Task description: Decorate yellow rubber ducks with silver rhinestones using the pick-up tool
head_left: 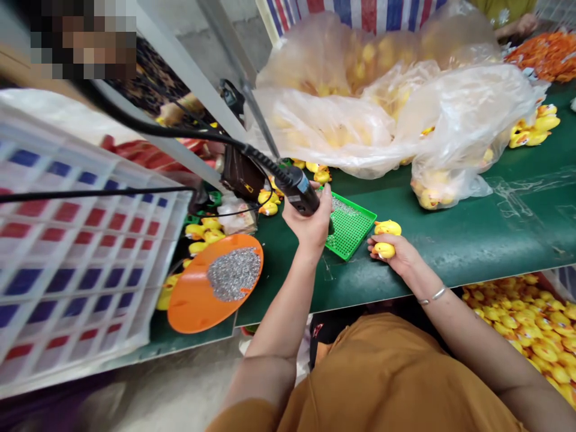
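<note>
My left hand (310, 221) is wrapped round a black electric screwdriver (302, 191), whose cord runs up to the left. Its lower end is over a green perforated tray (351, 231) with small silver screws on it. To the right of the tray, my right hand (400, 255) holds yellow rubber ducks: one duck (384, 250) lies in the fingers, and another duck (388, 228) is just beyond it against the fingertips. An orange plate (193, 300) with a heap of silver screws (234, 273) sits left of my left forearm.
Clear plastic bags (477, 114) of ducks cover the far side of the green table (508, 240). A white crate (90, 252) stands at the left, more ducks (535, 336) fill a container at lower right, and other people are across the table.
</note>
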Tool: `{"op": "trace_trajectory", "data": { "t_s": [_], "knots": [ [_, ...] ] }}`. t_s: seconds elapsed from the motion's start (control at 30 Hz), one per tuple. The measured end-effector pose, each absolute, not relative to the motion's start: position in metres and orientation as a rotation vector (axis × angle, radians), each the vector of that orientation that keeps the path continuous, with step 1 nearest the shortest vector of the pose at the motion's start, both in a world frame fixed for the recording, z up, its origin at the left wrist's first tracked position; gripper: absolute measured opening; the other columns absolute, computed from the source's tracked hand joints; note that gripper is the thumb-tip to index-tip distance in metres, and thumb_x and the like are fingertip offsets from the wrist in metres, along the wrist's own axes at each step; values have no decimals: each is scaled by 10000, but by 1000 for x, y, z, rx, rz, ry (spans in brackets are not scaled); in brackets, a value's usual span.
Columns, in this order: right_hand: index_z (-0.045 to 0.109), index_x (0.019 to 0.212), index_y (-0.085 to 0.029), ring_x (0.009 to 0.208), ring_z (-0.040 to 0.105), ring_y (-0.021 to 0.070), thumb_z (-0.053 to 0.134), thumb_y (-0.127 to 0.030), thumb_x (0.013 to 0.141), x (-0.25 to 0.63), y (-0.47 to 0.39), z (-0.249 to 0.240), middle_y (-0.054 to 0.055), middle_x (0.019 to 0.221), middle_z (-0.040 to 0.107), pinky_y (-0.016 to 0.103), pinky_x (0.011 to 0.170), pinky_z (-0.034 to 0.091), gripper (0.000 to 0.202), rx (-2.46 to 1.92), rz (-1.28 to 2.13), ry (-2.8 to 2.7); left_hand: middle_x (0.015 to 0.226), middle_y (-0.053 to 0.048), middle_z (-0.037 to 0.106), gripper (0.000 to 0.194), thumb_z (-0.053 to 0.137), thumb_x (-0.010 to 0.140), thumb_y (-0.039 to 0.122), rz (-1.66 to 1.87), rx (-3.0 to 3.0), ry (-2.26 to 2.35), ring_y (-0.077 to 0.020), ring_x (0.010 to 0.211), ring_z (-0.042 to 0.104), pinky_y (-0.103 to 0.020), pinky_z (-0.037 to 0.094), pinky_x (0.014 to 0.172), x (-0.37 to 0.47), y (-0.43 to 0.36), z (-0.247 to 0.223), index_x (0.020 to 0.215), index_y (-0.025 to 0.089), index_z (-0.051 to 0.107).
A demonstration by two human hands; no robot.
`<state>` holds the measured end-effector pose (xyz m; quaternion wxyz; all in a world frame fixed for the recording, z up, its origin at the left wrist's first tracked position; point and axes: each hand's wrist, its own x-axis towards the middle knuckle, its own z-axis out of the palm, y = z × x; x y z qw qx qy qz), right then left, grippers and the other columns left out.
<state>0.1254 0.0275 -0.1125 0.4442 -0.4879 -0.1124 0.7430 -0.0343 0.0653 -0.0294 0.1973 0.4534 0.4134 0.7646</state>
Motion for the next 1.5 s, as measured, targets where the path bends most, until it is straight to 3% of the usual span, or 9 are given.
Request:
{"op": "trace_trajectory", "data": {
  "t_s": [0.73,1.2,1.5],
  "knots": [
    [639,810,-169,586,701,170,792,-41,689,125,30,-118,17,632,689,270,533,613,233,-1128,1889,-210,517,76,557,345,831,698,427,2126,1215,1298,-114,416,550,-273,485,495,-42,73,-52,820,180,623],
    [616,808,-170,593,689,151,756,-27,733,123,33,-120,24,659,698,266,600,620,214,-1059,1925,-152,539,79,534,221,816,786,342,2148,1194,874,-102,414,531,-285,488,473,-8,28,8,830,237,626],
    [594,786,-191,521,641,127,724,-40,749,124,31,-110,-1,626,686,267,576,613,203,-1067,1934,-152,527,98,524,239,823,793,328,2031,1133,755,-78,405,535,-256,478,462,11,10,6,859,223,618]
  ]
}}
